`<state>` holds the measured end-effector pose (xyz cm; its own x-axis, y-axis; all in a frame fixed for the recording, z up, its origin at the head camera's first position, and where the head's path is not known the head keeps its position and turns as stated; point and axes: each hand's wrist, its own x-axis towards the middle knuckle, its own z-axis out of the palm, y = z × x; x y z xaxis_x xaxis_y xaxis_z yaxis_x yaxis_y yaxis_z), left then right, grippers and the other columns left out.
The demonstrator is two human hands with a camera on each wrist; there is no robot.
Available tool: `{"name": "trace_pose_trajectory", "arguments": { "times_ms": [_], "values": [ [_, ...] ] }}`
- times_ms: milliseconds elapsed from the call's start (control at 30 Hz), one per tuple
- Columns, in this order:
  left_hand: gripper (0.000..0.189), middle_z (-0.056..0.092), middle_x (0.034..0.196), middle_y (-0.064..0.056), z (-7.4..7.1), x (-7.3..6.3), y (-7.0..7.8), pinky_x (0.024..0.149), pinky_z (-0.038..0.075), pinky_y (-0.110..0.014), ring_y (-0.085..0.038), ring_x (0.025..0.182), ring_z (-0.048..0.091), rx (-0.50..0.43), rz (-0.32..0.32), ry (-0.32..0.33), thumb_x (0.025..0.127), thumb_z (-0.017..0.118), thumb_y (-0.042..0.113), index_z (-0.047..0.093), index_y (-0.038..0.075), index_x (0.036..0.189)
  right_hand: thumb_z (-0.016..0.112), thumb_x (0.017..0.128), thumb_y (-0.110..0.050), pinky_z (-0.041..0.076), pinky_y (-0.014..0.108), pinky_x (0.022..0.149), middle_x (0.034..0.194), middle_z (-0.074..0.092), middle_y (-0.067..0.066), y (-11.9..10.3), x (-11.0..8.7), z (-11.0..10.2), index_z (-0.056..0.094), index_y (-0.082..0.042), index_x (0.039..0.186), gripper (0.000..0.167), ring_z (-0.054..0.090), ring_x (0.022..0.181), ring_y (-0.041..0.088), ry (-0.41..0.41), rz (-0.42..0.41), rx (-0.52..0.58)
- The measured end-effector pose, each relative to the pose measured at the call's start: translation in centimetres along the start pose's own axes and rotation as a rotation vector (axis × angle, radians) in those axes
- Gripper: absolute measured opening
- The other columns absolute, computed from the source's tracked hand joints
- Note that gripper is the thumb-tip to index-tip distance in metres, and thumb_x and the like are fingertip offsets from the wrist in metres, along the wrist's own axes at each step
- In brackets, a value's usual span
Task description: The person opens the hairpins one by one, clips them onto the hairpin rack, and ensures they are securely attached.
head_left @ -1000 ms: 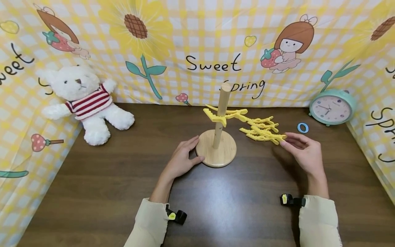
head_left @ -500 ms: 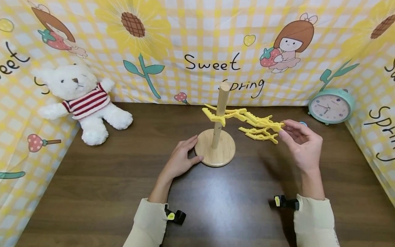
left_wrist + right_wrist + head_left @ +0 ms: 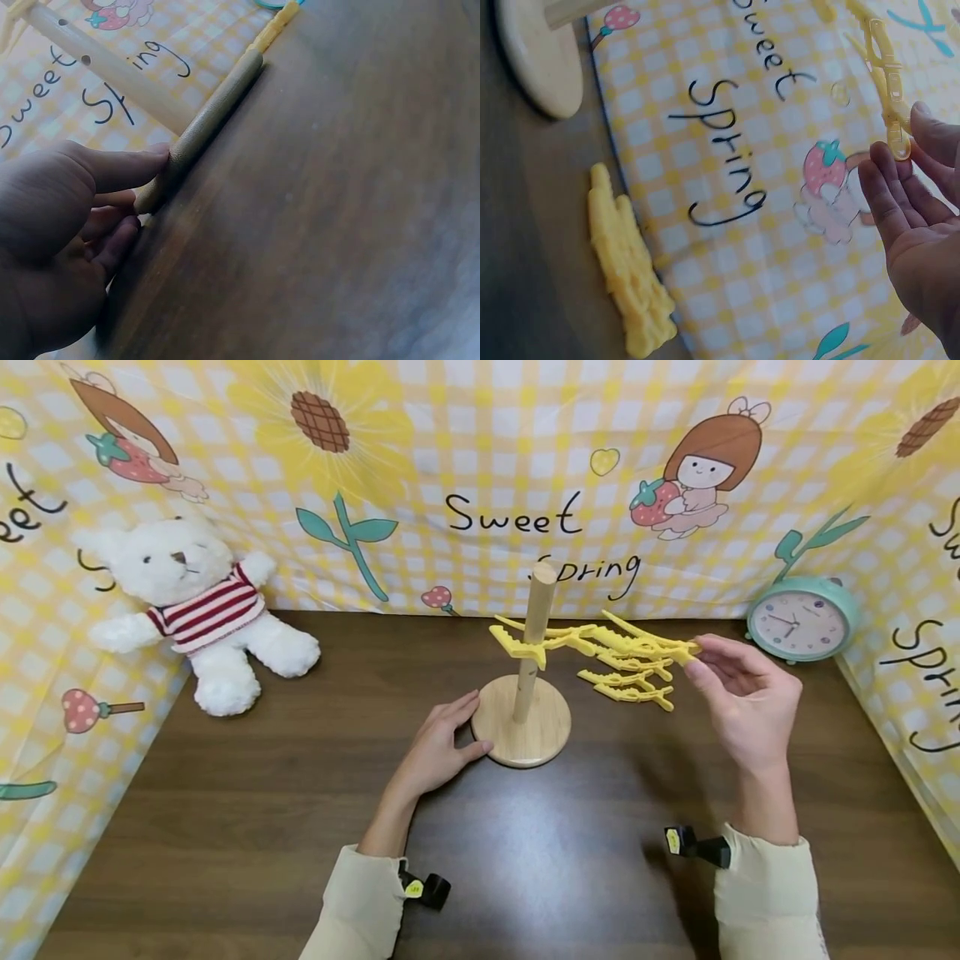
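My left hand (image 3: pixel 438 752) holds the rim of a round wooden base (image 3: pixel 517 745), its thumb on top in the left wrist view, where the base (image 3: pixel 214 124) appears edge-on. From that base rises a wooden post (image 3: pixel 542 597) with a yellow alligator hair clip (image 3: pixel 577 639) fixed partway up. Between thumb and fingers, my right hand (image 3: pixel 757 702) pinches the tail of another yellow hair clip (image 3: pixel 892 90), raised off the table with its arms spread apart. Several more yellow hair clips (image 3: pixel 633 681) lie on the table below it.
At the back left sits a white teddy bear (image 3: pixel 202 610) in a striped sweater. A green alarm clock (image 3: pixel 802 620) stands at the back right. Patterned cloth walls (image 3: pixel 405 435) enclose the back and sides of the dark wooden table (image 3: pixel 300 793).
My right hand has lifted one hair clip from the group, and the clip's arms have spread. The hand now covers the blue ring. My left hand stays at the base.
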<state>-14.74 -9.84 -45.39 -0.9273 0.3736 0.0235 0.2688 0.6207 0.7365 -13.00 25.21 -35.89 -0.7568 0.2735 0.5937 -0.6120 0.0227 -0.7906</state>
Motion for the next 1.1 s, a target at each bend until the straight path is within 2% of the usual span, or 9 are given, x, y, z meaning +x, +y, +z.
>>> {"name": "trace_pose_trajectory", "arguments": {
  "times_ms": [300,700,967,1100],
  "values": [
    [0.072,0.040,0.159,-0.008,0.0,0.0,0.2,0.114,0.033,-0.048,-0.028,0.142,0.037,0.011,0.005,0.001,0.092,0.078,0.025,0.044,-0.002,0.150,0.073,0.078,0.024,0.056,0.020,0.074,0.093,0.076,0.009,-1.1,0.8,2.0,0.068,0.024,0.100,0.023,0.072,0.082,0.015,-0.069,-0.016,-0.064],
    [0.072,0.040,0.159,-0.007,-0.1,0.1,0.1,0.115,0.032,-0.048,-0.028,0.142,0.037,0.004,-0.014,0.004,0.092,0.078,0.025,0.045,-0.002,0.150,0.077,0.077,0.020,0.055,0.020,0.069,0.088,0.074,0.015,-1.8,1.1,5.7,0.075,0.015,0.092,0.016,0.070,0.075,0.015,-0.087,-0.057,-0.124],
    [0.072,0.041,0.159,-0.008,-0.1,0.1,0.1,0.114,0.032,-0.048,-0.028,0.141,0.038,0.016,-0.012,0.007,0.092,0.078,0.025,0.046,-0.002,0.150,0.079,0.075,0.020,0.056,0.022,0.076,0.090,0.073,0.021,-2.2,0.8,7.7,0.076,0.013,0.093,0.019,0.070,0.081,0.015,-0.078,-0.095,-0.186],
    [0.072,0.041,0.159,-0.007,-0.2,0.2,0.1,0.115,0.032,-0.047,-0.027,0.142,0.037,0.020,-0.017,0.000,0.092,0.078,0.026,0.045,-0.002,0.150,0.078,0.076,0.020,0.056,0.024,0.079,0.090,0.072,0.023,-2.3,0.8,8.3,0.075,0.014,0.093,0.019,0.069,0.081,0.015,-0.110,-0.110,-0.208]
  ]
}}
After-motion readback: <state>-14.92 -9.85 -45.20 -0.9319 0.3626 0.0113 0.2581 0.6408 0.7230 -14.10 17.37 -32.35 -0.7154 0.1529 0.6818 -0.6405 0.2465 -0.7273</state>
